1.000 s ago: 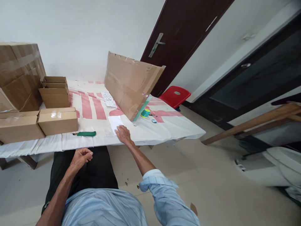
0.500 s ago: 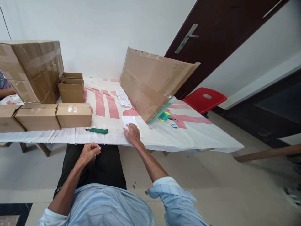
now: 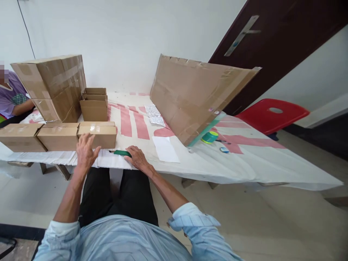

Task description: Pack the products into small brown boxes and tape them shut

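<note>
- Your right hand (image 3: 138, 158): fingers part-curled, palm side down, fingertips at the right end of the green cutter (image 3: 121, 153); can't tell if they have hold of it or just touch
- Cutter lies flat at the tips of your right fingers, near the table's front edge, dark tip toward your left hand (image 3: 86, 152)
- Your left hand: fingers spread wide, thumb out to the right, no item seen in them; can't tell if they touch the carton behind
- Right-end carton (image 3: 104, 135), closed, clear tape on top, directly behind your left fingers
- Middle carton (image 3: 58, 137) just left of your left fingers, end carton (image 3: 19, 139) farther left, all in one row
- Open small boxes (image 3: 94, 110) beyond your left fingers, behind the row
- Big taped boxes (image 3: 58, 87) beyond and left of your left fingers, stacked
- White paper (image 3: 165, 149) flat, right of your right fingers, apart from them
- Printed sheet (image 3: 154, 115) farther beyond your right fingers, by the leaning cardboard panel (image 3: 195, 94)
- Green-yellow tape roll (image 3: 209, 137) and small blue-white roll (image 3: 224, 150) well right of your right fingers
- Co-worker's arm (image 3: 24, 107) far left of your left fingers
</note>
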The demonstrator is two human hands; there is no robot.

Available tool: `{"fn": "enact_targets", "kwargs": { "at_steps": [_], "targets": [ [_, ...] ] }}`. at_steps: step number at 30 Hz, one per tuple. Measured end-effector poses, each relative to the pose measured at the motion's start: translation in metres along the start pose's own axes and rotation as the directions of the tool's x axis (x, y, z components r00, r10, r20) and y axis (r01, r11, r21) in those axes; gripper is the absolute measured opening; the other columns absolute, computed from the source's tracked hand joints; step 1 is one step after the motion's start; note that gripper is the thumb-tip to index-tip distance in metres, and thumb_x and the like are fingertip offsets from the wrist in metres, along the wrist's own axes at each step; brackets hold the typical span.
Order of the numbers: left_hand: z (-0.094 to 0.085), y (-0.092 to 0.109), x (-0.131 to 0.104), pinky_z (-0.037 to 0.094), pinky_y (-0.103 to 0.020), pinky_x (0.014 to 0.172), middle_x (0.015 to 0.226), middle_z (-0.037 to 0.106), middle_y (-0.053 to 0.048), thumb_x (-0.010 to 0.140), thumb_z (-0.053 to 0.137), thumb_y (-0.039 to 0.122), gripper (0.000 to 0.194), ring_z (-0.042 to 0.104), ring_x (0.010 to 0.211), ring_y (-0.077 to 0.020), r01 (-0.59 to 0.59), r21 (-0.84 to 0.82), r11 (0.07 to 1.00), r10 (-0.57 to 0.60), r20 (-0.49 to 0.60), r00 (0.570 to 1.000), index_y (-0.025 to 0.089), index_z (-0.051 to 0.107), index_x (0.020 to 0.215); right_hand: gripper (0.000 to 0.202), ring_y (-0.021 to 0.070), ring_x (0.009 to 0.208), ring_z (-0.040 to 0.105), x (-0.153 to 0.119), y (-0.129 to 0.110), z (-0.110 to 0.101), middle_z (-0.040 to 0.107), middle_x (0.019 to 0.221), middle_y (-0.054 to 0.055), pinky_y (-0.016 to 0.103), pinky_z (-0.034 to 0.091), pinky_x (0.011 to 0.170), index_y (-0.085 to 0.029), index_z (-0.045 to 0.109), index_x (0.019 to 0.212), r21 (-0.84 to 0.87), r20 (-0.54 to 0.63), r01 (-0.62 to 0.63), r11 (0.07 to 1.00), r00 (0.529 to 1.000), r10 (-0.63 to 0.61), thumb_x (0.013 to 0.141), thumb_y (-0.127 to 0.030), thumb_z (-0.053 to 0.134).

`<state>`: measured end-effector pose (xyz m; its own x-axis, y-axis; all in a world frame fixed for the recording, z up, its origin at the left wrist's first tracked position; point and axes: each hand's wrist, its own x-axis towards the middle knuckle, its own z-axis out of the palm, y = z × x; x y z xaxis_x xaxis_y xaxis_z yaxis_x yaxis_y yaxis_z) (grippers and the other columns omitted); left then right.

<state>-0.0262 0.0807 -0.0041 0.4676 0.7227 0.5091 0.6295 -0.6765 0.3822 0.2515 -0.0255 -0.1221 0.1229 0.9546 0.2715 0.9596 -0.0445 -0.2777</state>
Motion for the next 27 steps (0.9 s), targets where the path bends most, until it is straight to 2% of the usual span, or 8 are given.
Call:
{"fn": "enact_targets", "kwargs": {
  "at_steps": [4,8,12,14,17,20,23,27],
  "targets": [
    [-0.025,-0.019,0.058,0.033,-0.064,0.126,0.173,0.042,-0.023,0.091,0.078,0.034,0.075,0.033,0.163,-0.045,-0.089,0.219,0.972,0.039,0.223,0.974,0.021,0.05,0.158,0.023,0.0287,0.114,0.063,-0.004,0.003,0.002,0.073,0.121,0.012,0.038,0.048,0.097,-0.022,0.072,0.121,-0.02,-0.003,-0.027,0.999,1.0,0.027,0.1,-0.026,0.066],
    [-0.031,-0.043,0.11,0.031,-0.061,0.128,0.177,0.032,-0.024,0.08,0.089,0.039,0.102,0.029,0.164,-0.0446,-0.19,0.286,0.939,0.048,0.438,0.898,0.019,0.039,0.167,0.019,0.029,0.111,0.061,-0.021,0.02,0.0,0.071,0.116,0.012,0.038,0.046,0.094,-0.021,0.07,0.117,-0.047,-0.062,-0.096,0.994,0.994,0.093,0.1,-0.025,0.063],
    [-0.024,-0.061,0.144,0.033,-0.059,0.124,0.171,0.044,-0.02,0.071,0.091,0.044,0.11,0.038,0.156,-0.0423,-0.266,0.28,0.922,0.053,0.589,0.806,0.023,0.039,0.166,0.02,0.0299,0.109,0.059,-0.04,0.044,-0.005,0.069,0.115,0.013,0.039,0.045,0.093,-0.019,0.068,0.116,-0.074,-0.155,-0.219,0.973,0.966,0.206,0.102,-0.027,0.056],
    [-0.019,-0.062,0.15,0.035,-0.055,0.121,0.162,0.053,-0.019,0.065,0.094,0.043,0.108,0.046,0.148,-0.0415,-0.281,0.262,0.923,0.07,0.603,0.795,0.023,0.047,0.161,0.021,0.0304,0.108,0.058,-0.048,0.052,-0.006,0.069,0.114,0.014,0.039,0.044,0.091,-0.018,0.067,0.115,-0.08,-0.199,-0.282,0.956,0.944,0.262,0.102,-0.028,0.054],
    [-0.01,-0.051,0.141,0.036,-0.054,0.119,0.152,0.06,-0.018,0.061,0.096,0.041,0.102,0.052,0.14,-0.0416,-0.288,0.196,0.937,0.131,0.566,0.814,0.023,0.056,0.153,0.022,0.0313,0.107,0.057,-0.056,0.058,-0.001,0.069,0.111,0.015,0.039,0.044,0.088,-0.017,0.066,0.113,-0.08,-0.243,-0.344,0.936,0.917,0.316,0.1,-0.03,0.055],
    [0.001,-0.028,0.113,0.035,-0.061,0.12,0.153,0.058,-0.017,0.064,0.097,0.04,0.095,0.053,0.141,-0.0437,-0.299,0.086,0.95,0.214,0.518,0.828,0.026,0.059,0.15,0.025,0.0312,0.107,0.058,-0.061,0.062,0.009,0.069,0.111,0.014,0.039,0.045,0.088,-0.018,0.067,0.115,-0.065,-0.289,-0.369,0.927,0.896,0.337,0.099,-0.033,0.056],
    [0.012,-0.01,0.08,0.036,-0.067,0.121,0.155,0.056,-0.017,0.063,0.1,0.038,0.099,0.053,0.142,-0.0455,-0.284,-0.051,0.957,0.276,0.451,0.849,0.03,0.058,0.152,0.03,0.0319,0.107,0.06,-0.067,0.068,0.018,0.071,0.112,0.015,0.042,0.047,0.092,-0.018,0.068,0.118,-0.028,-0.336,-0.367,0.93,0.88,0.337,0.096,-0.035,0.057],
    [0.015,-0.011,0.047,0.036,-0.065,0.127,0.162,0.049,-0.018,0.06,0.102,0.037,0.116,0.048,0.15,-0.0472,-0.234,-0.31,0.921,0.332,0.316,0.889,0.028,0.05,0.162,0.038,0.0356,0.11,0.062,-0.071,0.076,0.016,0.072,0.113,0.019,0.05,0.051,0.099,-0.017,0.07,0.121,0.06,-0.373,-0.314,0.947,0.873,0.313,0.094,-0.04,0.057]
  ]
}}
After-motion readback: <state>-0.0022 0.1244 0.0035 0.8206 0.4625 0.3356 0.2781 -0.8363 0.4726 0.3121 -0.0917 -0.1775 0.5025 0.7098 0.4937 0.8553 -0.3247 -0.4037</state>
